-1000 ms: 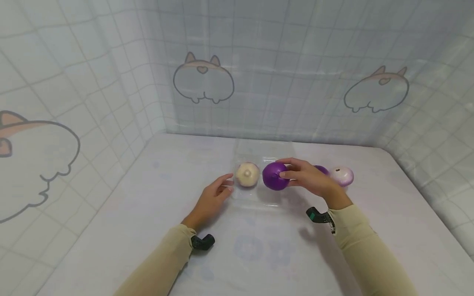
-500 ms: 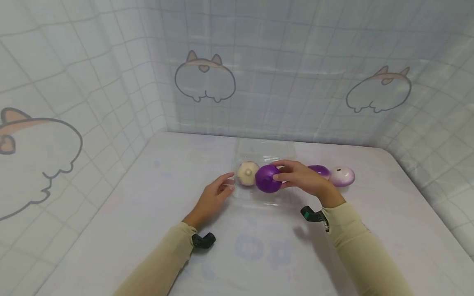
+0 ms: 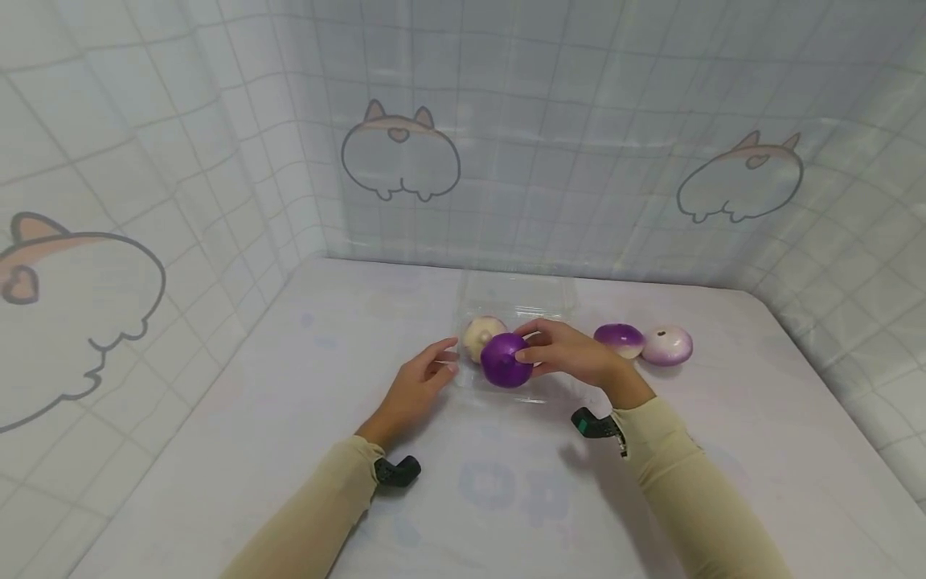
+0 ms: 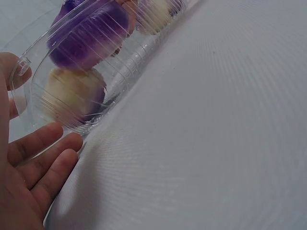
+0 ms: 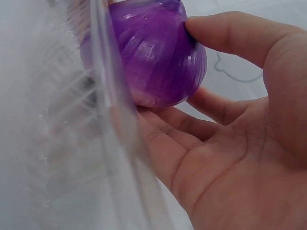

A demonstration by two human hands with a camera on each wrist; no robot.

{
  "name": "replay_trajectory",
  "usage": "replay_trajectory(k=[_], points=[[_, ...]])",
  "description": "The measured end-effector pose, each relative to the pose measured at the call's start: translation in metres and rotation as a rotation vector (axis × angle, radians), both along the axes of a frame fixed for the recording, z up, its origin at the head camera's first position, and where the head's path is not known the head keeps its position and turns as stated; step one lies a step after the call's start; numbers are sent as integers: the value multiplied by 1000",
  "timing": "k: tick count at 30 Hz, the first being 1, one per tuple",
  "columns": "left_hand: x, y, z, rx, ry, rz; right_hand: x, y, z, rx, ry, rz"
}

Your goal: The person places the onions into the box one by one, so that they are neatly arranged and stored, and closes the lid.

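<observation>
My right hand grips a glossy purple onion between thumb and fingers, just above the clear plastic container. Its purple skin fills the upper middle of the right wrist view, partly behind the container's wall. Inside the container on the left lies a pale onion, partly covered by the purple one in the head view; its cream side shows through the ribbed plastic in the left wrist view. My left hand rests by the container's left end, fingers fairly straight and fingertips against the plastic.
Two purple-and-white onions, one darker and one paler, lie side by side right of the container. The container's lid lies folded back behind it. A patterned curtain stands behind the white table.
My right hand has carried the purple onion left and nearer to me, in front of part of the pale onion. The darker onion at right has come into fuller view. My left hand stays put.
</observation>
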State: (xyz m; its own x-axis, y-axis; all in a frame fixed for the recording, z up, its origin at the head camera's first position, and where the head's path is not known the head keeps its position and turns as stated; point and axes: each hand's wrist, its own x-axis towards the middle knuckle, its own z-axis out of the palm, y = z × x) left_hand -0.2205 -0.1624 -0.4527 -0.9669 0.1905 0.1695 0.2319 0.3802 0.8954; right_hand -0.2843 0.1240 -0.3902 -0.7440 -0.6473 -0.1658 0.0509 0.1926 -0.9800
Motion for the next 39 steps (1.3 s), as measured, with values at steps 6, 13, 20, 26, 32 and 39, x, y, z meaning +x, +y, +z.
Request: replay_trajectory(k=[6,13,20,26,32,39], points=[[-1,1,-2,7,-10,2,2,-5,1,46,31,21],[-1,1,-2,-5,-13,5,3,-11,2,82,54,-6],[-1,0,-2,-3,-11,2,8,-17,3,122,73,10],[-1,1,-2,2,2,4,8,-22,0,118,70,10],[0,1,-1,-2,5,3,8,-23,-2,117,71,8],[0,0,0,-19,-9,17,8,-26,-5,115,73,6]])
